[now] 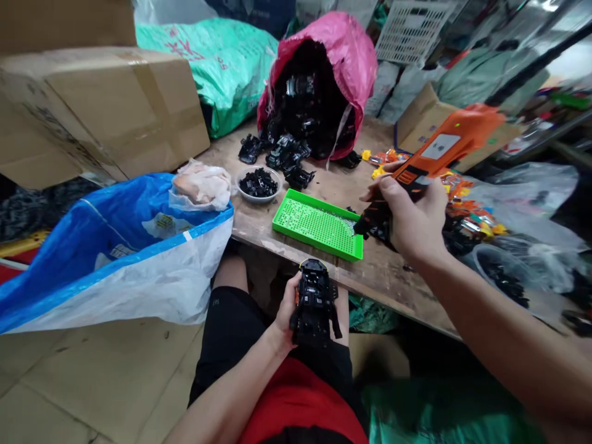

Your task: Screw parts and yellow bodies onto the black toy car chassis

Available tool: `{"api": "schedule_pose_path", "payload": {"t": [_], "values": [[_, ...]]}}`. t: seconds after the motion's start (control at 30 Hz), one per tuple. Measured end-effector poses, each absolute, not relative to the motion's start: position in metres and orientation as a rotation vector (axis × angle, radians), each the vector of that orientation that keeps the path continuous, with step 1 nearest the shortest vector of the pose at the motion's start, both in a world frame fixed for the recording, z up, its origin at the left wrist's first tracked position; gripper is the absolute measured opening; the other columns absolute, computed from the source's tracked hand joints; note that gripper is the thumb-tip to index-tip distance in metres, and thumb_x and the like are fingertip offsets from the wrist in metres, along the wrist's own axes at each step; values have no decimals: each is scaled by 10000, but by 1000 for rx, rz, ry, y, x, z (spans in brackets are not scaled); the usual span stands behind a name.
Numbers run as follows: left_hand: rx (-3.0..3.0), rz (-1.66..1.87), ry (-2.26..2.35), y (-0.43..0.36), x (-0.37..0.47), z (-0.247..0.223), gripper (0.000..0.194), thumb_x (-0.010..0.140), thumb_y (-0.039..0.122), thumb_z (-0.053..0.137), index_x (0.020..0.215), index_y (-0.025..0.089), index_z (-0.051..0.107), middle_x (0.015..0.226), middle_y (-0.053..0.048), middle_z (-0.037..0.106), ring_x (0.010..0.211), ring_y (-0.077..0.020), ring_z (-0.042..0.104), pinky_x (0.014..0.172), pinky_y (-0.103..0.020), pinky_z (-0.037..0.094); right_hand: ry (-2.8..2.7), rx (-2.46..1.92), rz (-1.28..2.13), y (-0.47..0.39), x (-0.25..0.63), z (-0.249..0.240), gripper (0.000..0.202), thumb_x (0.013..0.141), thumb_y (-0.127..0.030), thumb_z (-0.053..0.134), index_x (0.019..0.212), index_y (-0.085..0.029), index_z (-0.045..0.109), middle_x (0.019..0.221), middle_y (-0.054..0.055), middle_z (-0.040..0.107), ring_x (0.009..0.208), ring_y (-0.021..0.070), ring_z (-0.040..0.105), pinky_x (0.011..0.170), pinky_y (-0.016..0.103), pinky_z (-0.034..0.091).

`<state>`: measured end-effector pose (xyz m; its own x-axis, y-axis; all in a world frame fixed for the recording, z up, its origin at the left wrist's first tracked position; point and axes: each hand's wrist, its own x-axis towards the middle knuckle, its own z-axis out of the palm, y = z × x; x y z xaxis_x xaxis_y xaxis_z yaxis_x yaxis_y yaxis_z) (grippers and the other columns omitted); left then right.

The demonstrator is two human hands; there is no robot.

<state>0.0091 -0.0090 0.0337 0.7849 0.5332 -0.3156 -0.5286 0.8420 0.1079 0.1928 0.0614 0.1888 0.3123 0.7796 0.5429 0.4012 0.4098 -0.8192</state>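
In my left hand [287,311], held above my lap, is a black toy vehicle body [315,302] with small side parts. My right hand [416,216] is wrapped round an orange and black power screwdriver [439,145], whose black front end points down and left, near the right end of a green tray [319,225]. Many tiny screws [300,213] lie in that perforated tray. Behind it stands a bowl [259,196] of small black parts. Several black toy bodies [289,154] spill onto the wooden table [259,229] from a pink sack [354,49].
At the left, an open blue and white sack [161,271] hangs by the table edge, below cardboard boxes [120,105]. Orange and yellow parts [467,203] and a clear tub [499,271] of black pieces lie at the right. A green sack [222,61] stands behind.
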Motion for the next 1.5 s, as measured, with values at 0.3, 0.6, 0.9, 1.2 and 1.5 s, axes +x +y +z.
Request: {"api": "schedule_pose_path", "payload": {"t": [0.3,0.6,0.9,1.2,1.5], "values": [[47,600,315,-12,-5,43,620,897,648,528,1039,77,724,830,-92,760,708,-187,696,697,-274,535,-1387,-1311,257,88,226,182,362,799,-505,794,1042,-271,663,931,34,693,843,227,698,815,431,588],[35,612,303,-16,-14,41,700,924,688,436,1038,60,723,796,-109,742,694,-188,695,671,-268,512,-1393,-1325,181,101,236,172,321,819,-502,776,1004,-275,644,922,35,695,858,242,685,829,446,582],[74,571,261,-16,-18,50,584,859,659,607,1035,114,721,894,-120,739,872,-276,715,829,-371,527,-1425,-1346,447,115,236,150,406,807,-543,750,1023,-219,635,963,72,709,876,260,688,862,502,575],[106,636,271,-17,-20,57,552,882,622,622,1146,144,701,927,-93,731,826,-238,712,805,-344,528,-1465,-1337,829,140,235,134,441,645,-291,819,1028,-208,618,1027,83,730,986,281,703,961,479,564],[90,624,282,-19,-22,56,613,879,662,596,1170,132,692,942,-111,730,823,-246,708,809,-356,522,-1343,-1291,874,148,227,102,366,570,-352,864,848,-209,673,805,22,745,770,225,719,818,425,611]]}}
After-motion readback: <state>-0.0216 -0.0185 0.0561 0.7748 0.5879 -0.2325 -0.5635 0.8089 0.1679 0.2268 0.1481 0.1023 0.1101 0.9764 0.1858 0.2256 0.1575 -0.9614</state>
